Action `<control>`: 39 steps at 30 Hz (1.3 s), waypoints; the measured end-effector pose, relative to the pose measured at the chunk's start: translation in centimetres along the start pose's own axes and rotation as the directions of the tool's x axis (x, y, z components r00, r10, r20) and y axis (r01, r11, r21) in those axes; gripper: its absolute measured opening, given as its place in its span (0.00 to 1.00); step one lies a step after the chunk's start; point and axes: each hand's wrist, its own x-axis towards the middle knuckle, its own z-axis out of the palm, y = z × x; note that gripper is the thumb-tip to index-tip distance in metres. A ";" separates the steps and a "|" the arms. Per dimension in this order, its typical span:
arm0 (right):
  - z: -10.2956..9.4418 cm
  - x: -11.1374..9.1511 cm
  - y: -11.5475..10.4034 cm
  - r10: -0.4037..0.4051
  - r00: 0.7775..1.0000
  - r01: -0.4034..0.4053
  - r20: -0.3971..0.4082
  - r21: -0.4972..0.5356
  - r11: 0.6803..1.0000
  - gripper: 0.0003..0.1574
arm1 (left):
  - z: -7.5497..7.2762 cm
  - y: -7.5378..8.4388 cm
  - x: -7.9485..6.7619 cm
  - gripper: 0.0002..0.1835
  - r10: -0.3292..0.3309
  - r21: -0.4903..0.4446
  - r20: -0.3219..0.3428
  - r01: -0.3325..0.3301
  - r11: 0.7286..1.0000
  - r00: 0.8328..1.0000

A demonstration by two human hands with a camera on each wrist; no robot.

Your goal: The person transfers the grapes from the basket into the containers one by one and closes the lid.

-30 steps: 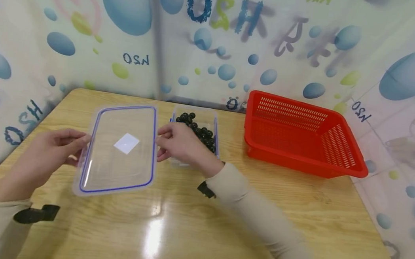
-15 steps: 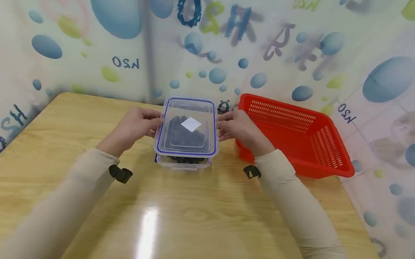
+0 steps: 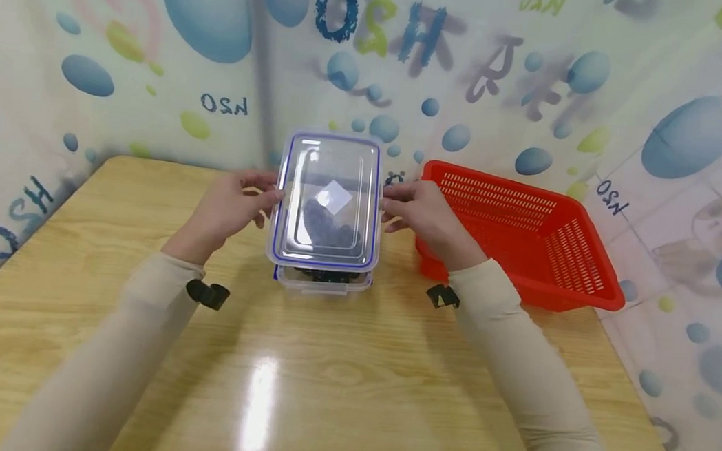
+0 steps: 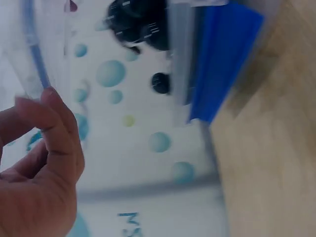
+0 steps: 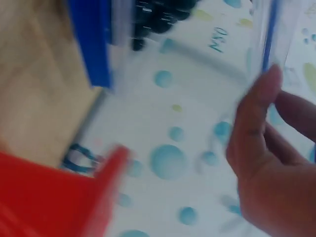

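Observation:
A clear plastic lid with a blue seal and a white diamond sticker is pinched at its long edges by both hands. My left hand grips its left edge, and my right hand its right edge. Below the lid stands a clear food container holding round, shiny black balls. The lid is tilted, its far end higher, and the wrist views show a gap between it and the container. On the container's sides, blue clips hang down. The right wrist view shows my right fingers at the lid's edge.
A red plastic basket with slotted walls stands to the right, close behind my right hand. Both sit on a wooden table. A patterned curtain hangs along the table's back edge.
Both hands have carried the lid from the left to over the container. In the last half second its far end has risen, tilting the lid more steeply.

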 end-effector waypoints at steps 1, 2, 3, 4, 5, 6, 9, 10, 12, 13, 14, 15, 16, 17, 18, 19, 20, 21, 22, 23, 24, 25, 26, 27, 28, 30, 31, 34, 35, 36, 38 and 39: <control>-0.1 -0.3 -0.4 -0.057 0.998 0.058 -0.030 0.026 0.998 0.19 | -0.2 0.6 -0.1 0.15 0.043 -0.025 -0.033 -0.044 0.999 0.999; -0.2 -0.6 -0.7 -0.116 0.991 0.119 -0.064 0.055 0.991 0.18 | -0.3 1.2 -0.2 0.14 0.090 -0.044 -0.066 -0.093 0.995 0.994; -0.2 -0.9 -0.9 -0.184 0.978 0.192 -0.102 0.078 0.978 0.18 | -0.4 1.7 -0.3 0.12 0.134 -0.063 -0.099 -0.141 0.988 0.986; -0.1 -1.2 -1.1 -0.247 0.957 0.262 -0.148 0.091 0.961 0.17 | -0.3 2.2 -0.5 0.10 0.179 -0.063 -0.131 -0.188 0.980 0.975; 0.0 -1.5 -1.2 -0.307 0.931 0.329 -0.196 0.096 0.939 0.15 | -0.3 2.6 -0.6 0.09 0.218 -0.044 -0.162 -0.228 0.973 0.962; 0.2 -1.7 -1.2 -0.361 0.901 0.392 -0.242 0.095 0.915 0.13 | -0.1 2.9 -0.8 0.09 0.254 -0.025 -0.189 -0.263 0.964 0.948; 1.2 -2.1 -0.5 -0.491 0.796 0.541 -0.355 0.050 0.840 0.10 | 0.7 3.0 -1.1 0.10 0.328 0.029 -0.263 -0.332 0.943 0.908; 1.5 -2.2 -0.1 -0.511 0.769 0.567 -0.385 0.039 0.823 0.10 | 1.1 2.8 -1.1 0.11 0.342 0.046 -0.281 -0.344 0.938 0.897; 2.1 -2.2 0.9 -0.517 0.743 0.593 -0.425 0.062 0.803 0.12 | 1.8 2.0 -1.1 0.13 0.355 0.009 -0.307 -0.371 0.929 0.883; 2.5 -2.3 1.4 -0.500 0.746 0.592 -0.440 0.093 0.801 0.13 | 2.1 1.4 -1.0 0.14 0.353 -0.040 -0.312 -0.383 0.923 0.882; 2.8 -2.4 1.9 -0.467 0.759 0.580 -0.453 0.147 0.801 0.14 | 2.4 0.9 -1.0 0.14 0.347 -0.091 -0.307 -0.391 0.916 0.886; 3.1 -2.4 2.4 -0.429 0.779 0.563 -0.458 0.209 0.799 0.15 | 2.7 0.3 -1.0 0.14 0.343 -0.153 -0.299 -0.399 0.904 0.891; 3.3 -2.5 2.8 -0.387 0.797 0.540 -0.463 0.260 0.800 0.16 | 2.9 -0.4 -1.0 0.15 0.331 -0.212 -0.289 -0.398 0.893 0.898; 3.6 -2.5 3.2 -0.345 0.817 0.512 -0.463 0.307 0.802 0.17 | 3.2 -0.9 -1.0 0.15 0.322 -0.276 -0.275 -0.395 0.876 0.906; 3.8 -2.5 3.5 -0.306 0.836 0.484 -0.456 0.348 0.803 0.17 | 3.4 -1.5 -1.0 0.15 0.307 -0.333 -0.258 -0.383 0.861 0.916; 4.1 -2.5 3.8 -0.280 0.851 0.460 -0.444 0.373 0.806 0.18 | 3.5 -2.0 -1.1 0.15 0.291 -0.384 -0.243 -0.367 0.847 0.925; 4.3 -2.4 4.0 -0.252 0.867 0.431 -0.430 0.394 0.812 0.18 | 3.7 -2.5 -1.2 0.15 0.275 -0.427 -0.226 -0.348 0.834 0.935; 4.5 -2.3 4.3 -0.226 0.882 0.399 -0.414 0.398 0.826 0.18 | 3.8 -2.9 -1.3 0.15 0.257 -0.445 -0.214 -0.328 0.833 0.942; 4.6 -2.2 4.5 -0.196 0.897 0.357 -0.396 0.388 0.849 0.18 | 3.9 -3.2 -1.4 0.15 0.233 -0.436 -0.205 -0.302 0.848 0.951; 4.7 -2.1 4.6 -0.165 0.913 0.311 -0.372 0.378 0.872 0.18 | 4.0 -3.4 -1.5 0.16 0.200 -0.418 -0.192 -0.264 0.869 0.961; 4.7 -2.1 4.8 -0.130 0.929 0.262 -0.346 0.366 0.893 0.19 | 4.1 -3.6 -1.5 0.17 0.163 -0.387 -0.176 -0.220 0.895 0.971; 4.8 -2.0 4.9 -0.098 0.942 0.214 -0.321 0.349 0.912 0.21 | 4.2 -3.9 -1.5 0.20 0.125 -0.339 -0.155 -0.171 0.925 0.980; 4.9 -1.9 5.1 -0.065 0.953 0.166 -0.296 0.329 0.930 0.22 | 4.3 -4.1 -1.6 0.22 0.092 -0.273 -0.133 -0.125 0.954 0.987; 5.0 -1.8 5.3 -0.037 0.960 0.124 -0.276 0.305 0.944 0.24 | 4.4 -4.3 -1.6 0.25 0.060 -0.196 -0.112 -0.081 0.977 0.992; 5.1 -1.7 5.4 -0.011 0.967 0.083 -0.255 0.276 0.958 0.26 | 4.5 -4.3 -1.6 0.27 0.031 -0.124 -0.091 -0.042 0.991 0.995; 5.3 -1.5 5.7 0.028 0.974 0.022 -0.224 0.217 0.976 0.29 | 4.6 -4.6 -1.6 0.29 -0.002 -0.017 -0.051 0.001 1.000 0.999; 5.5 -1.3 5.9 0.043 0.976 -0.002 -0.214 0.188 0.982 0.29 | 4.6 -4.6 -1.6 0.30 -0.006 0.032 -0.042 0.008 0.999 0.999; 5.9 -0.9 6.2 0.092 0.976 -0.072 -0.198 0.109 0.991 0.30 | 4.5 -4.7 -1.6 0.30 -0.013 0.135 -0.040 0.019 0.991 0.999; 6.0 -0.7 6.4 0.100 0.975 -0.084 -0.199 0.089 0.992 0.30 | 4.5 -4.7 -1.5 0.30 -0.014 0.158 -0.041 0.020 0.987 0.999; 6.0 -0.6 6.6 0.106 0.973 -0.092 -0.204 0.076 0.993 0.30 | 4.5 -4.7 -1.4 0.30 -0.017 0.170 -0.042 0.024 0.985 0.999; 6.2 -0.3 6.8 0.104 0.971 -0.091 -0.214 0.068 0.994 0.29 | 4.4 -4.8 -1.2 0.30 -0.031 0.183 -0.036 0.037 0.982 0.999; 6.2 -0.2 6.8 0.101 0.971 -0.088 -0.218 0.068 0.994 0.29 | 4.4 -4.8 -1.1 0.30 -0.040 0.185 -0.031 0.045 0.982 0.999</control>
